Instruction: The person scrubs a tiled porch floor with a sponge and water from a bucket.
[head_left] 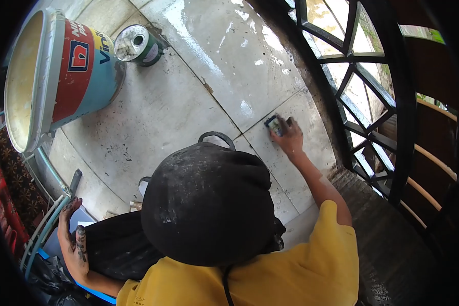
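On the floor tile at the right, my right hand, its fingers darkly stained, presses on a small pad with a dark blue edge and a pale greenish middle. The fingers partly cover the pad. At the lower left, my left hand is raised and empty. Its dark-smeared fingers are extended and apart, close to a blue-edged container and a pale blue-green tube. Between my arms, a dusty black rounded shape hides the floor in front of my yellow shirt.
A large paint bucket lies tilted at the upper left, beside a small open can. White smears mark the pale tiles. A dark metal grille borders the right side. Black plastic bags lie at the lower left.
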`<state>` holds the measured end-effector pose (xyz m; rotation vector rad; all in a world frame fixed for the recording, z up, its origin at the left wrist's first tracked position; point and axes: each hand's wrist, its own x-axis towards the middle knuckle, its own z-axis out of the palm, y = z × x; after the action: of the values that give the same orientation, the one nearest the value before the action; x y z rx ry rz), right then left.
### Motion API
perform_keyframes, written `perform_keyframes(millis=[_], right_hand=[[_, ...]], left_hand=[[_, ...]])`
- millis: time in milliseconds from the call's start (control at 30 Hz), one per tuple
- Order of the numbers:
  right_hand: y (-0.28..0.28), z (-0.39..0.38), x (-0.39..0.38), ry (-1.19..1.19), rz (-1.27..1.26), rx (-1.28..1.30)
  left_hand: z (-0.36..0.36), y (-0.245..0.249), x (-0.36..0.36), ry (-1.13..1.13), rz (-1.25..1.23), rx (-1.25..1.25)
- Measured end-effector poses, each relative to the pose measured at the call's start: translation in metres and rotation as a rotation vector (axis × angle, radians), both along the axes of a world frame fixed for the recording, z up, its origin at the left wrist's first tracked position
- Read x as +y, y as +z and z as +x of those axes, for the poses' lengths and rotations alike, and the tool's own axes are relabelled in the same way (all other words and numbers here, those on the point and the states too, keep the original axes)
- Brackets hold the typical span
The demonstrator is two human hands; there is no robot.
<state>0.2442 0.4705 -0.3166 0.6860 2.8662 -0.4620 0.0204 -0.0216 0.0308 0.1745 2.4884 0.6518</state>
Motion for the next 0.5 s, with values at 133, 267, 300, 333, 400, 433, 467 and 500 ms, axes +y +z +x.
perform_keyframes(millis=[133, 267, 300, 333, 400, 433, 467, 500], right_hand=[[-0.026, -0.014, 0.032, -0.356, 0.230, 0.106], [-0.010, 0.000, -0.010, 0.108, 0.043, 0.025], [-0.020, -0.009, 0.009, -0.063, 0.157, 0.040], [-0.030, -0.022, 0.024, -0.227, 0.264, 0.062], [-0.028, -0.027, 0.017, -0.252, 0.325, 0.023], [-0.018, -0.022, -0.005, -0.109, 0.216, 0.051], [-0.011, -0.013, -0.017, 0.034, 0.101, 0.069], [-0.017, -0.007, -0.008, 0.113, 0.249, 0.248]], left_hand=[[-0.001, 0.000, 0.000, -0.031, -0.038, -0.005], [-0.006, 0.003, 0.009, -0.062, -0.040, -0.012], [-0.006, 0.002, 0.010, -0.060, -0.040, -0.006], [-0.004, 0.002, 0.009, -0.060, -0.043, 0.008], [-0.003, 0.003, 0.008, -0.065, -0.045, 0.019], [-0.004, 0.003, 0.009, -0.062, -0.045, 0.007], [-0.003, 0.003, 0.010, -0.058, -0.048, -0.015], [-0.002, 0.004, 0.010, -0.066, -0.050, -0.030]])
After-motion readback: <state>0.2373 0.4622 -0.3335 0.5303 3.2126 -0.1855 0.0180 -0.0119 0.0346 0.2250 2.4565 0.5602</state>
